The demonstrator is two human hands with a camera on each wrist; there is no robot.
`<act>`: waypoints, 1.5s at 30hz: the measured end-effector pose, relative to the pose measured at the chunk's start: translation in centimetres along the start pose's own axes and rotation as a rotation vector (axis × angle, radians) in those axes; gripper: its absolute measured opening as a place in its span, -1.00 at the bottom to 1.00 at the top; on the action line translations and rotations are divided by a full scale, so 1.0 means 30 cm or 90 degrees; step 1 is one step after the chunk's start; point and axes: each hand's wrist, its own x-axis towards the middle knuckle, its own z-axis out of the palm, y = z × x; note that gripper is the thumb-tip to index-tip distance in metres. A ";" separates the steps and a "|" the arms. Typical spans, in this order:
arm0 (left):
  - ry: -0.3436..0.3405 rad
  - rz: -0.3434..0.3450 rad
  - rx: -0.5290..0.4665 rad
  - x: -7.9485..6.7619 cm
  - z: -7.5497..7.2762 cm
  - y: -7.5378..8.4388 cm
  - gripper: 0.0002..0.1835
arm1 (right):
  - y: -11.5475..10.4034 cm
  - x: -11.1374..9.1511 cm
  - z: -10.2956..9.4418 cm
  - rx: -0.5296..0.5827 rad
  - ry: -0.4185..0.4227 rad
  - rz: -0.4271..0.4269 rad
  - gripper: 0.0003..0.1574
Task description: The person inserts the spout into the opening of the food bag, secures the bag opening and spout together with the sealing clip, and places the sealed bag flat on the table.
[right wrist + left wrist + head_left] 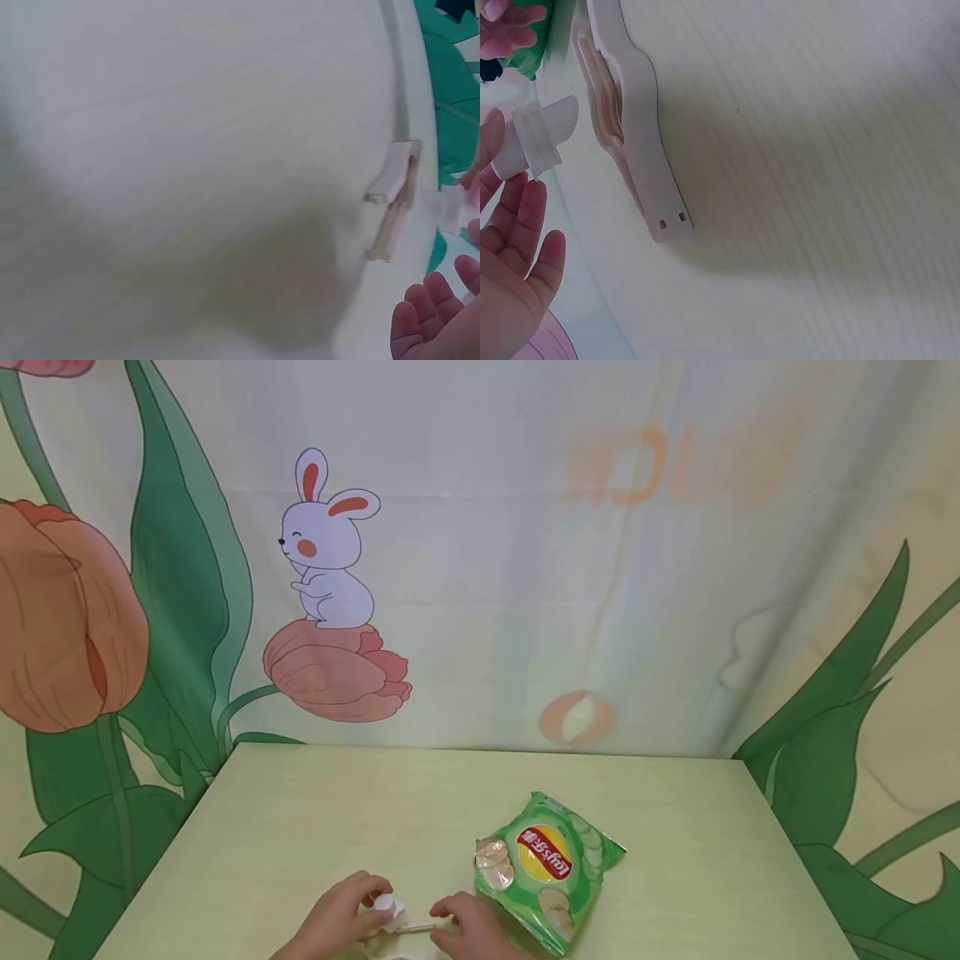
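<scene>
My left hand [341, 914] pinches a small white plastic spout cap [386, 906] between thumb and fingertips. In the left wrist view the spout cap [536, 139] has a flange and a slanted tip, and its base sits in the fingers of the left hand [510, 285]. A pale pinkish plastic bag clip [641, 120] lies on the table below, its two arms slightly apart. To the right, my right hand [476, 931] hovers by the clip's end with bent, loose fingers; nothing shows in its grasp. The right wrist view shows the right hand [442, 322] apart from the clip [394, 199].
A green Lay's chip bag [547, 868] lies on the pale table [360, 802], just right of my right hand. Behind the table hangs a cloth backdrop [465, 568] printed with tulips and a rabbit.
</scene>
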 end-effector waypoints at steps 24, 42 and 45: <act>0.030 0.034 0.021 0.000 -0.020 0.014 -0.75 | -0.079 -0.045 -0.186 -0.287 0.138 -0.253 -0.61; 0.038 0.047 0.023 0.012 -0.006 0.009 -0.74 | -0.003 -0.036 -0.216 -0.410 0.018 -0.020 -0.17; 0.033 0.047 0.025 0.013 -0.004 0.008 -0.73 | 0.004 -0.040 -0.224 -0.400 0.030 -0.020 -0.19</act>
